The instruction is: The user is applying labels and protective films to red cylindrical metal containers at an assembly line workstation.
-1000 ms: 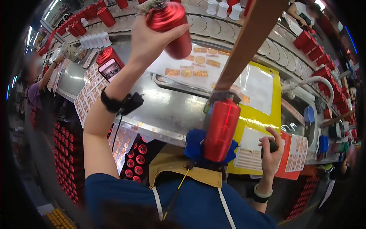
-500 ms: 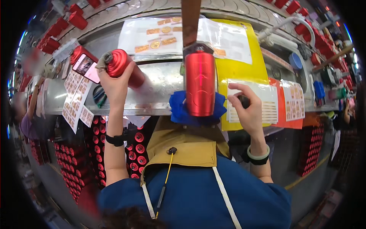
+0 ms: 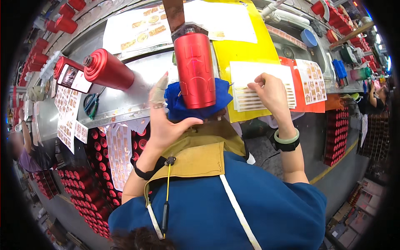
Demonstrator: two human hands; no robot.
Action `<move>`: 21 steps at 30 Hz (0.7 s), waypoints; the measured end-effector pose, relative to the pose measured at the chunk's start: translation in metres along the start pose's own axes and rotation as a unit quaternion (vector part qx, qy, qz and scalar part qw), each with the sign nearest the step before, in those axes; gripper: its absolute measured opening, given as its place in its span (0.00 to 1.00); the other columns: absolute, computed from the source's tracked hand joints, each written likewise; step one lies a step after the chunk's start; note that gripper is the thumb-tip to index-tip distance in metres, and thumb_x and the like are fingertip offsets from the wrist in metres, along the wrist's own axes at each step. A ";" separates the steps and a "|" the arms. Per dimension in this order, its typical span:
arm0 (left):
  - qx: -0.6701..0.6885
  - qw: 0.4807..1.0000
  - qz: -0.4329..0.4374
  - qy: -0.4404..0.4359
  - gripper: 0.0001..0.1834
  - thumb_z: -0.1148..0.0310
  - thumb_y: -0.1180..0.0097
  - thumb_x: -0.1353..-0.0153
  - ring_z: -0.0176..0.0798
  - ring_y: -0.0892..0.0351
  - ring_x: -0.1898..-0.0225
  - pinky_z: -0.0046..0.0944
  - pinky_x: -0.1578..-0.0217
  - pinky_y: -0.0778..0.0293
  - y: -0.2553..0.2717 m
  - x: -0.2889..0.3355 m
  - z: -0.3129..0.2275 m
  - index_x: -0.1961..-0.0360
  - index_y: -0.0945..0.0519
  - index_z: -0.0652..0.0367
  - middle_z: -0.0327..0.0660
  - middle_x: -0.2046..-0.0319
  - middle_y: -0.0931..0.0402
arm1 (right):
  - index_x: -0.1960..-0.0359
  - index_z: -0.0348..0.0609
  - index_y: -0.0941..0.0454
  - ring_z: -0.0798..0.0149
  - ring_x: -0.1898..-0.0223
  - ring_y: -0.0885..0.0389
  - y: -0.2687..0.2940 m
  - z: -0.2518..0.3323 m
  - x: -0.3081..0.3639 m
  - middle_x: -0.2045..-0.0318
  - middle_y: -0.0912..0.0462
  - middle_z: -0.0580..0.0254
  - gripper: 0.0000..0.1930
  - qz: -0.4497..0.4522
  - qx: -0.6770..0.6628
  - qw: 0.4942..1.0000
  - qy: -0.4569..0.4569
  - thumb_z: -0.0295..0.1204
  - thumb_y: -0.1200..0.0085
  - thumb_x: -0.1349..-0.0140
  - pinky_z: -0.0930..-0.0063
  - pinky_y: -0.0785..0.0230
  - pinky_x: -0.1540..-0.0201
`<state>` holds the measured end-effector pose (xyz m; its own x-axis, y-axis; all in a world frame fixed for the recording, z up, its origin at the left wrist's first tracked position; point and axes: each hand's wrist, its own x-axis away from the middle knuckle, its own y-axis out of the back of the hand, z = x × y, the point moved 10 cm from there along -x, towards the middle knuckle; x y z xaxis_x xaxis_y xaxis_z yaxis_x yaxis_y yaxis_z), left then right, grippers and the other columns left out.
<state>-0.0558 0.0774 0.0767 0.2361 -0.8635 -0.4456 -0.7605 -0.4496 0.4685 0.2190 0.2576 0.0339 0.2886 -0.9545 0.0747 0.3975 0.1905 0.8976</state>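
Observation:
A red metal bottle [image 3: 195,68] is in front of me, its neck in a dark holder [image 3: 189,29] and its lower end over a blue cloth [image 3: 225,96]. My left hand [image 3: 164,123], a pale wrap on one finger, is open with thumb and fingers apart, just left of that bottle's lower end. My right hand [image 3: 273,93] has its fingers drawn together at the white sheet with pale gold strips [image 3: 246,100]; whatever is between the fingertips is too small to make out. Another red bottle [image 3: 107,70] rests tilted on the metal bench, away from both hands.
A phone [image 3: 75,78] leans on a further red bottle at the left, by green-handled scissors [image 3: 90,104] and sticker sheets [image 3: 66,112]. Yellow [image 3: 227,54] and orange [image 3: 298,83] sheets lie right. A brown post [image 3: 173,12] rises behind the holder. Another person [image 3: 27,150] is far left.
My left hand has let go of the tilted red bottle and moved right, beside the held bottle. My right hand's fingers have closed over the strip sheet. The whole view has shifted.

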 end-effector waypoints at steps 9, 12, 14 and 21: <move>-0.015 0.999 0.000 0.032 0.58 0.64 0.18 0.55 0.56 0.34 0.30 0.49 0.30 0.38 -0.026 0.012 0.008 0.25 0.40 0.65 0.55 0.30 0.36 | 0.59 0.37 0.16 0.59 0.65 0.20 -0.005 0.012 -0.003 0.66 0.17 0.55 0.09 0.052 -0.048 0.989 0.132 0.22 0.37 0.42 0.68 0.28 0.57; 0.013 0.999 -0.024 0.036 0.59 0.67 0.18 0.57 0.59 0.39 0.28 0.50 0.28 0.42 -0.030 0.016 0.003 0.25 0.40 0.64 0.55 0.27 0.40 | 0.62 0.36 0.18 0.59 0.70 0.23 -0.009 0.020 0.001 0.70 0.22 0.56 0.07 0.078 -0.042 0.984 0.155 0.20 0.36 0.43 0.66 0.29 0.62; 0.007 0.999 -0.032 0.037 0.58 0.69 0.19 0.58 0.60 0.39 0.28 0.50 0.27 0.42 -0.030 0.017 0.002 0.25 0.40 0.63 0.55 0.26 0.41 | 0.63 0.35 0.19 0.61 0.71 0.24 -0.022 0.012 -0.004 0.70 0.22 0.57 0.06 0.101 -0.046 0.981 0.159 0.19 0.37 0.43 0.67 0.30 0.63; 0.020 0.998 -0.041 0.051 0.58 0.71 0.19 0.59 0.63 0.39 0.28 0.52 0.27 0.41 -0.037 0.020 0.007 0.26 0.40 0.65 0.58 0.28 0.41 | 0.65 0.35 0.21 0.63 0.70 0.25 -0.010 0.008 -0.004 0.71 0.23 0.58 0.04 0.106 -0.032 0.980 0.167 0.19 0.39 0.41 0.69 0.31 0.63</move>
<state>-0.0265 0.0781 0.0451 0.3571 -0.8435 -0.4012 -0.7585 -0.5125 0.4025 0.2070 0.2578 0.0283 0.6354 -0.7657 0.1001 0.3492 0.4006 0.8471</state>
